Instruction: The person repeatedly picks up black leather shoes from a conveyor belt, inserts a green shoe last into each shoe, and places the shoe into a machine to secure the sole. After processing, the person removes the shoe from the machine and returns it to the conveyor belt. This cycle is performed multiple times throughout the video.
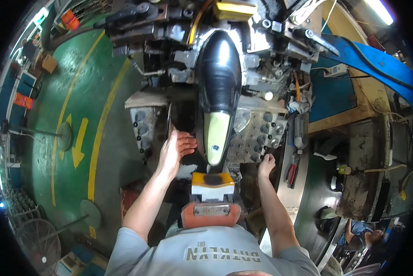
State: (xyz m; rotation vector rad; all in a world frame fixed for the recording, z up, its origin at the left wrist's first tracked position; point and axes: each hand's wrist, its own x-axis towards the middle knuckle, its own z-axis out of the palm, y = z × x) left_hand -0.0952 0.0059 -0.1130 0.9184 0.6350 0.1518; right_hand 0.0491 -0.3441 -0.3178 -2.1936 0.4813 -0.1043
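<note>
A black shoe upper is stretched over a last with a yellow-green top, its glossy toe pointing away from me into the machine. My left hand is beside the last's left side, fingers stretched toward it, a small gap apart. A thin dark pointed strip rises by its thumb; I cannot tell if the hand touches it. My right hand is closed at the lower right edge of the button panel. What its fingers hold, if anything, is hidden.
Metal clamps and arms crowd around the toe. An orange-yellow pad on a bracket stands before my chest. Red-handled pliers lie on a ledge at right. Green floor with yellow lines spreads left; a fan stands lower left.
</note>
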